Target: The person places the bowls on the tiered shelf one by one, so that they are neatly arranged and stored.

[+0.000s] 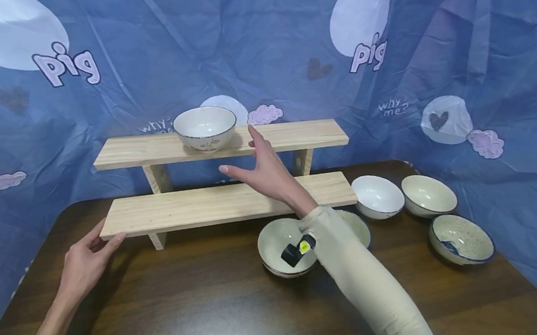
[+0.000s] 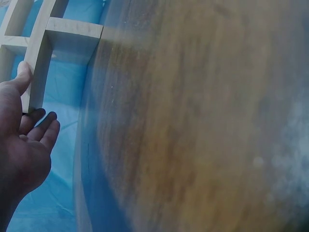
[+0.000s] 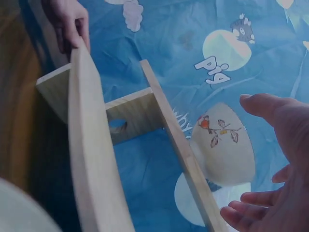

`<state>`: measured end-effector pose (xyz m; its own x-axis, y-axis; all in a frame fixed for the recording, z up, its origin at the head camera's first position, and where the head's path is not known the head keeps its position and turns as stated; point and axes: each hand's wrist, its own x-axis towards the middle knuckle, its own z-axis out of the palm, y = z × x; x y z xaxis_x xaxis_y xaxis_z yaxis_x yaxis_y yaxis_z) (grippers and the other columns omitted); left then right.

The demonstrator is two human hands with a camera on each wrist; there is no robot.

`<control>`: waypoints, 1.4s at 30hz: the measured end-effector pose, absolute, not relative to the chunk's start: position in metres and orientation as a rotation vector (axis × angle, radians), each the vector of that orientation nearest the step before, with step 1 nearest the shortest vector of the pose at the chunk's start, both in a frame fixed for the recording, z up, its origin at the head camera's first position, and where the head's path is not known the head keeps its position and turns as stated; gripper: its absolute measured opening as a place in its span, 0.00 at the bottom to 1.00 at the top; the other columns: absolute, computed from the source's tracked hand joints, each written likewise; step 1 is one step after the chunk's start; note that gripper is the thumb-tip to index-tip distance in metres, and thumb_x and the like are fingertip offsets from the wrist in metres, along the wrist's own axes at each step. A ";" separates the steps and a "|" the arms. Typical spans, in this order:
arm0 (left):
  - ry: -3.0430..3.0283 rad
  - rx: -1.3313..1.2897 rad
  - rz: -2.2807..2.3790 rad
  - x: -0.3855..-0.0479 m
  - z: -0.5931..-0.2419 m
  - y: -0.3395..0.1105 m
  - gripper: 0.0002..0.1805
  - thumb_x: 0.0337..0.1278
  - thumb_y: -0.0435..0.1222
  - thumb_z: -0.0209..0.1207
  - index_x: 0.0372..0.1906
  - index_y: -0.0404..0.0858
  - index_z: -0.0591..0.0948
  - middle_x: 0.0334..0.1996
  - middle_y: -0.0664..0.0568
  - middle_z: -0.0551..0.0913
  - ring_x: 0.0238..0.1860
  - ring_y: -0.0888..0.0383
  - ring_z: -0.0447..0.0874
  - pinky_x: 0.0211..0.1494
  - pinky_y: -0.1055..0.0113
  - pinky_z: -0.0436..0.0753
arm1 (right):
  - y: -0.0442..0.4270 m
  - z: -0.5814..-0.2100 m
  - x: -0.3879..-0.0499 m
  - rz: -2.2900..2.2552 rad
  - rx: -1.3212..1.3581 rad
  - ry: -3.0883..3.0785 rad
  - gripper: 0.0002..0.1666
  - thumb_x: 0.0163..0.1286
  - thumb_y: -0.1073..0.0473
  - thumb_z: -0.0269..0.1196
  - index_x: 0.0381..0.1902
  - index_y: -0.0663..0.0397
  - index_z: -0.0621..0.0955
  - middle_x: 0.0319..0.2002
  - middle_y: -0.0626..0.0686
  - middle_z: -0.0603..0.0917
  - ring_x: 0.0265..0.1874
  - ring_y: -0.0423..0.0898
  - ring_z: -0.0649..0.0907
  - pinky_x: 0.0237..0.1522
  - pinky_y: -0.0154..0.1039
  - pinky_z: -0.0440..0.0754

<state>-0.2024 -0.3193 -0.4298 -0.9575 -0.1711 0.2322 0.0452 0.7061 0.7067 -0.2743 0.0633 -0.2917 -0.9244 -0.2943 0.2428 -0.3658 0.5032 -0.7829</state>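
A two-tier wooden shelf (image 1: pixel 177 210) stands on the table. On its upper board sits a white bowl (image 1: pixel 206 135) with a dark rim and a painted sprig, which also appears in the right wrist view as a bowl with a red flower (image 3: pixel 222 145). My right hand (image 1: pixel 268 170) is just right of this bowl, thumb and fingers spread, apart from it and holding nothing. My left hand (image 1: pixel 84 261) grips the left end of the lower board, thumb at the front edge. In the left wrist view, its fingers curl beyond the board's end.
In front of the shelf stand a cream bowl (image 1: pixel 279 243) and another bowl (image 1: pixel 356 229), partly hidden by my right sleeve. To the right are a white bowl (image 1: pixel 377 197), a pale cream bowl (image 1: pixel 429 195) and a blue-rimmed speckled bowl (image 1: pixel 461 239). A blue printed cloth (image 1: pixel 259 47) hangs behind.
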 end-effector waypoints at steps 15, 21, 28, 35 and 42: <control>-2.624 0.098 -1.117 -0.202 -0.431 -0.320 0.41 0.73 0.50 0.61 0.78 0.30 0.64 0.62 0.24 0.74 0.59 0.26 0.77 0.36 0.82 0.67 | 0.141 -0.332 -0.226 1.407 0.526 -2.590 0.57 0.67 0.48 0.73 0.84 0.51 0.54 0.72 0.62 0.68 0.68 0.59 0.72 0.62 0.60 0.75; -2.634 0.109 -1.130 -0.202 -0.431 -0.320 0.41 0.73 0.51 0.61 0.79 0.31 0.62 0.63 0.24 0.74 0.60 0.26 0.77 0.37 0.80 0.68 | 0.170 -0.345 -0.217 1.395 0.461 -2.616 0.58 0.68 0.47 0.73 0.84 0.53 0.53 0.72 0.64 0.67 0.68 0.62 0.72 0.61 0.60 0.76; -2.628 0.110 -1.133 -0.202 -0.430 -0.321 0.41 0.73 0.51 0.61 0.78 0.31 0.63 0.63 0.23 0.73 0.60 0.25 0.76 0.36 0.81 0.67 | 0.198 -0.356 -0.211 1.340 0.355 -2.698 0.58 0.70 0.43 0.71 0.84 0.52 0.51 0.73 0.65 0.64 0.68 0.66 0.72 0.62 0.63 0.73; -2.634 0.114 -1.130 -0.201 -0.430 -0.320 0.41 0.73 0.51 0.61 0.79 0.32 0.63 0.63 0.24 0.74 0.60 0.26 0.77 0.37 0.80 0.67 | 0.224 -0.370 -0.197 1.253 0.315 -2.706 0.57 0.70 0.45 0.70 0.83 0.56 0.52 0.74 0.66 0.64 0.72 0.62 0.67 0.65 0.62 0.71; -2.641 0.104 -1.132 -0.201 -0.429 -0.320 0.41 0.74 0.51 0.60 0.79 0.31 0.62 0.64 0.23 0.73 0.61 0.25 0.76 0.46 0.59 0.80 | 0.246 -0.381 -0.181 1.184 0.265 -2.714 0.55 0.70 0.47 0.71 0.83 0.58 0.54 0.71 0.68 0.67 0.69 0.65 0.70 0.64 0.64 0.71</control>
